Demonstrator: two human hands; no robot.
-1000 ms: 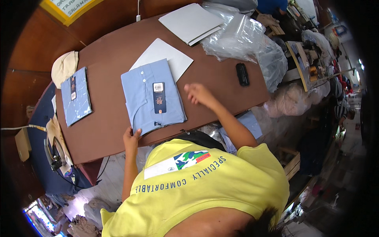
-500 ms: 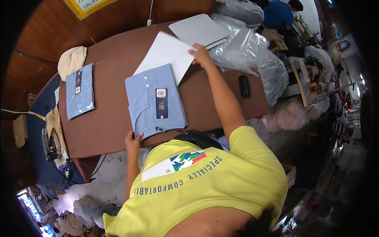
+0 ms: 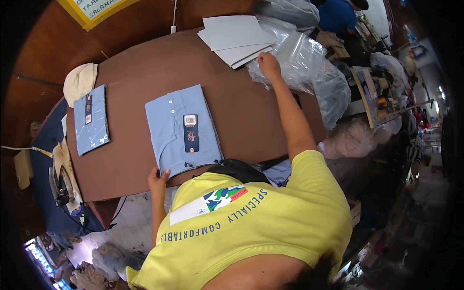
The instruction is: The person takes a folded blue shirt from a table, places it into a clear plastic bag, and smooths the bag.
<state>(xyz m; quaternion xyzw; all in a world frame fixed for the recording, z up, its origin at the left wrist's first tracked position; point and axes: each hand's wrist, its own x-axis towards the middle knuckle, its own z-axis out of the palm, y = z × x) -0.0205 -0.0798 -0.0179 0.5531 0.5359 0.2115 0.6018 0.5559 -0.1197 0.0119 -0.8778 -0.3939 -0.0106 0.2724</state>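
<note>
Blue folded shirt (image 3: 166,135), fanned flat white sheets (image 3: 237,36)

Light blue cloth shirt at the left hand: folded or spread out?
Folded: the shirt lies as a compact flat rectangle, navy rectangular tag on top.

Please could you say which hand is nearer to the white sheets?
Right. The right hand is beside the white sheets, at their lower right; the left hand is farther, at the near edge of the folded blue shirt.
</note>
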